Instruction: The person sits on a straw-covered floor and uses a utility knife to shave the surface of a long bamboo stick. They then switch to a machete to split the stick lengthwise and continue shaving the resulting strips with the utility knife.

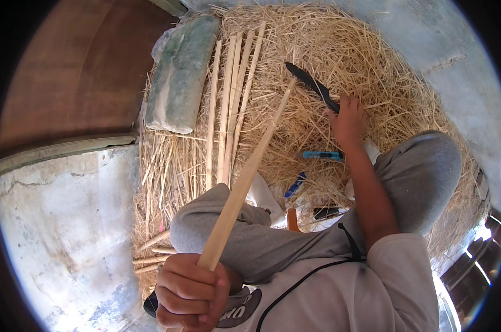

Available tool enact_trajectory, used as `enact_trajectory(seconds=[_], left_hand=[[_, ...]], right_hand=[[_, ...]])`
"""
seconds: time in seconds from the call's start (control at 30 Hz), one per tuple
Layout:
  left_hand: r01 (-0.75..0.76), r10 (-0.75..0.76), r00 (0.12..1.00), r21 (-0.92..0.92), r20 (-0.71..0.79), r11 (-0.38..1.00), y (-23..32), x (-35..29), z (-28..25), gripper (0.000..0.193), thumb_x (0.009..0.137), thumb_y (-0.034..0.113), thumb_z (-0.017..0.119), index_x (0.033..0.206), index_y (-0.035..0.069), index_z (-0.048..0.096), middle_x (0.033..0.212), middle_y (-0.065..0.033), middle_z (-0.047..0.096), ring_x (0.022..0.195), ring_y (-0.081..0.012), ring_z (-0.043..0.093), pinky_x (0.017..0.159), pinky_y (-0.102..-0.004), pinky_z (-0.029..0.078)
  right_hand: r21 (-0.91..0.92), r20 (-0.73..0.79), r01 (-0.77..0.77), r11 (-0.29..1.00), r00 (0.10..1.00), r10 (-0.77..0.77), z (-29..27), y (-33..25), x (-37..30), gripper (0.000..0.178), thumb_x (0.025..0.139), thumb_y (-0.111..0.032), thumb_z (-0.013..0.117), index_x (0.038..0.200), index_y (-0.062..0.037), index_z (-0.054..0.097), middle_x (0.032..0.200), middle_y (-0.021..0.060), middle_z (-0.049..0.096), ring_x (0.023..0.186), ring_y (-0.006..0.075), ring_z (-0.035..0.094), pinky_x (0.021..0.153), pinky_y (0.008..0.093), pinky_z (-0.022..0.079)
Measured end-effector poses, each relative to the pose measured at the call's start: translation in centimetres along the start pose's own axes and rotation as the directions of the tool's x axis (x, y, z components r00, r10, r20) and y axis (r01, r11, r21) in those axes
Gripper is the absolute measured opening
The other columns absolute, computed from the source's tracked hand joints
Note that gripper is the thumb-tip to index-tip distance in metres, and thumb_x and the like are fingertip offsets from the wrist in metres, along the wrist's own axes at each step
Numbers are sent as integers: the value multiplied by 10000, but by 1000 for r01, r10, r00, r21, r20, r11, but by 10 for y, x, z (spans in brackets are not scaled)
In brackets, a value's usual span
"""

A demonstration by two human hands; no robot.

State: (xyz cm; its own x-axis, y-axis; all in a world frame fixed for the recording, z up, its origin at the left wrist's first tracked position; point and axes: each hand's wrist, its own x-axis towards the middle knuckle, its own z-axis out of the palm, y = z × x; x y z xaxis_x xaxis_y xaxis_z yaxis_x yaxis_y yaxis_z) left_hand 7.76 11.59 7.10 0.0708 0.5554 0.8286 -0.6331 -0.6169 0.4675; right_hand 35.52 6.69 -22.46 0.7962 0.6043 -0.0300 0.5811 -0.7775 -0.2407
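Observation:
My left hand (pixel 189 290) is low at the left, its fingers wrapped round a long pale wooden strip (pixel 240 185), perhaps bamboo. The strip slants up and away to the right, looking thinner toward its far end. My right hand (pixel 350 120), farther off on the right, grips the handle of a black knife (pixel 310 82). Its blade points up and left, and the strip's far end appears to meet it; whether they truly touch is hard to tell. Just below my right hand lies a light-blue utility knife (pixel 322 155).
Straw (pixel 339 44) covers the floor. Several pale strips (pixel 228 105) lie beside a wrapped green bundle (pixel 181 77) at the far left. By my crossed legs are a small blue object (pixel 296 184) and an orange-brown piece (pixel 293 219). Walls (pixel 68 232) stand left and right.

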Motion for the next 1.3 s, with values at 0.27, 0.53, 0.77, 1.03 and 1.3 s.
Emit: enact_trajectory(seconds=[0.27,0.53,0.77,1.03,1.3], left_hand=[[125,-108,889,-9,445,992,12,5,-40,455,959,509,596,753,103,622,571,2,612,459,-199,582,498,-368,601],[36,45,933,-217,357,975,-1,-4,-19,489,977,348,677,627,82,461,512,-40,544,387,-146,520,384,-316,519],[71,108,815,-284,569,956,2,-2,-16,440,960,329,661,629,87,501,488,-9,537,362,-129,514,383,-304,536],[72,22,919,-222,393,972,6,-14,-2,398,943,225,657,616,60,500,507,-37,512,388,-161,502,390,-321,509],[83,-62,968,-76,245,994,12,-14,8,351,873,214,642,596,101,459,441,2,484,317,-111,450,305,-279,433]], right_hand=[[-8,344,-97,995,934,94,2,7,18,544,938,-238,699,1407,-64,486,1231,190,628,1226,387,563,960,518,524],[363,544,-477,800,806,234,-56,-6,30,421,959,-359,652,1177,-1,624,848,162,685,747,284,678,689,438,499],[851,228,-133,507,965,-130,-187,-31,-24,181,972,-212,628,984,-35,589,704,32,573,600,123,557,541,301,420],[780,620,-596,189,695,-364,-145,-46,-131,118,951,-146,665,913,-85,572,655,-47,517,550,75,498,511,252,392],[914,81,-157,-373,974,-211,-157,-54,-139,206,977,-174,612,898,15,627,643,62,580,549,143,546,528,316,404]])
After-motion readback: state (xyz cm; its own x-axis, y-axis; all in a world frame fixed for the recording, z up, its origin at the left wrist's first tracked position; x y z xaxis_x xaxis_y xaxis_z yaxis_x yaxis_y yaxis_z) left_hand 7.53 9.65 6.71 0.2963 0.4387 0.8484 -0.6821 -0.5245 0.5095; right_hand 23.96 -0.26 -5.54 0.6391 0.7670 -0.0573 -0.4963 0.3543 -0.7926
